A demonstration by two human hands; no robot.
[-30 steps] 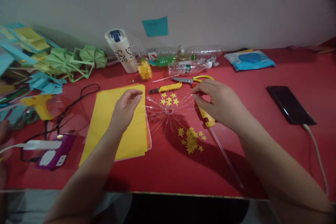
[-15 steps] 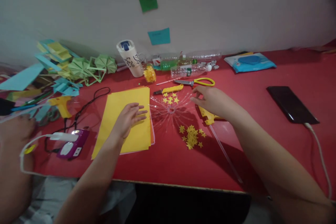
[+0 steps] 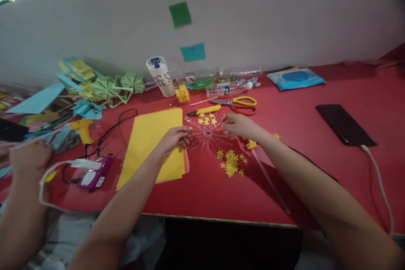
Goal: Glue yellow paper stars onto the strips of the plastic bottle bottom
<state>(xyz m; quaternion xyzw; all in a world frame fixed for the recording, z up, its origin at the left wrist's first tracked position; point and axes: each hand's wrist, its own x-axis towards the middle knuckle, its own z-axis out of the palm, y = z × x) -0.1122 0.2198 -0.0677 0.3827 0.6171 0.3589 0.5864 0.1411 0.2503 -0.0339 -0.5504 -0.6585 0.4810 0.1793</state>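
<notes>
1. Nearest, yellow stars (image 3: 231, 164) heap up on the table (image 3: 202, 196).
2. The plastic fan (image 3: 207, 134) spreads mid-table; left hand (image 3: 174, 139) loosely curled at one edge, right hand (image 3: 242, 126) half-curled opposite, grip impossible to tell.
3. Far back, the lidded tumbler (image 3: 163, 78) hides its contents; a capped bottle (image 3: 218, 90) lies nearby.

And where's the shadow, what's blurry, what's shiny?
Head view: a shadow darkens the red table beside the right forearm; head view again: the other person's hand at far left looks blurry; head view too: small glints on the clear plastic strips.
</notes>
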